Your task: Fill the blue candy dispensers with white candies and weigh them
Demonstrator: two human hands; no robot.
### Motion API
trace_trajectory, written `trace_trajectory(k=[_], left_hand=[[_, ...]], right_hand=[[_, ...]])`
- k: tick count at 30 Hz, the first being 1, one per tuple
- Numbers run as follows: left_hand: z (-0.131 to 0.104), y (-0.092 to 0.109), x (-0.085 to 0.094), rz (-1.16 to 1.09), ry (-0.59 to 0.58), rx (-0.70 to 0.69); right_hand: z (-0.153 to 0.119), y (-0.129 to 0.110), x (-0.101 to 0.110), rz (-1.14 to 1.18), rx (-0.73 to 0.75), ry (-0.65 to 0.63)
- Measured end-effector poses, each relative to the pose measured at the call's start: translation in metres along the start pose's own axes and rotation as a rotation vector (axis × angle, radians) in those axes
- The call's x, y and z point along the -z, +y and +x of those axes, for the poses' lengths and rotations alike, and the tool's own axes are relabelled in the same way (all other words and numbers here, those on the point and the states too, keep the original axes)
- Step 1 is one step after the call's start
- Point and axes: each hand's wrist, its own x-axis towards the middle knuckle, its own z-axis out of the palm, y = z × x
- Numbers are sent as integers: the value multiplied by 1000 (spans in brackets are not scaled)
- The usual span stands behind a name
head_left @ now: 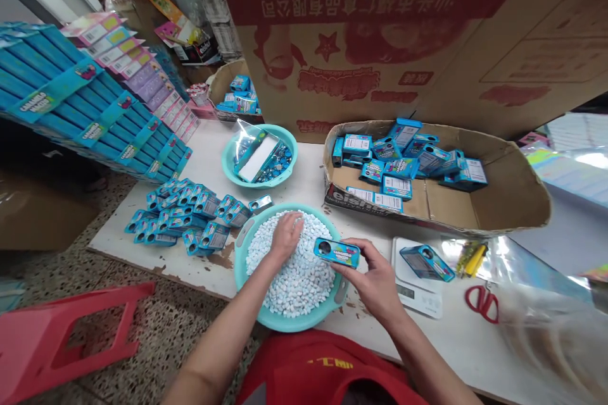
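A wide turquoise basin point(287, 323) holds a heap of small pale blue and white candies point(304, 285). Among the candies, toward the back of the basin, is my left hand point(287, 235), its fingers bent together around some of them; the fingertips are partly hidden. Over the basin's right side, my right hand point(375, 272) grips a small blue candy box point(338, 253) between thumb and fingers. A round dark opening shows at the left of that box's upward face. To the right, another blue box point(426, 262) lies on a white digital scale point(418, 300).
Several blue boxes point(183, 215) stand grouped at left. Behind is a smaller turquoise bowl point(259, 185) with a bag of small round pieces. A cardboard tray point(513, 202) of blue boxes sits back right. Red scissors point(482, 304) lie right; a red stool point(71, 335) stands left.
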Motion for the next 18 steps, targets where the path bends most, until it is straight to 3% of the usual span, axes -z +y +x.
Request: trace_trajectory(k=[4, 8, 12, 16, 18], left_hand=[[-10, -13, -20, 391, -244, -103], [-30, -15, -12, 611, -361, -115], [-42, -20, -6, 520, -219, -1], [-39, -21, -5, -118, 90, 310], [-37, -18, -2, -327, 188, 394]], right_hand=[[1, 14, 6, -9, -33, 33], [-4, 20, 7, 28, -128, 58], [-9, 13, 1, 124, -122, 60], [-4, 9, -11, -9, -41, 9], [-1, 9, -16, -85, 4, -8]])
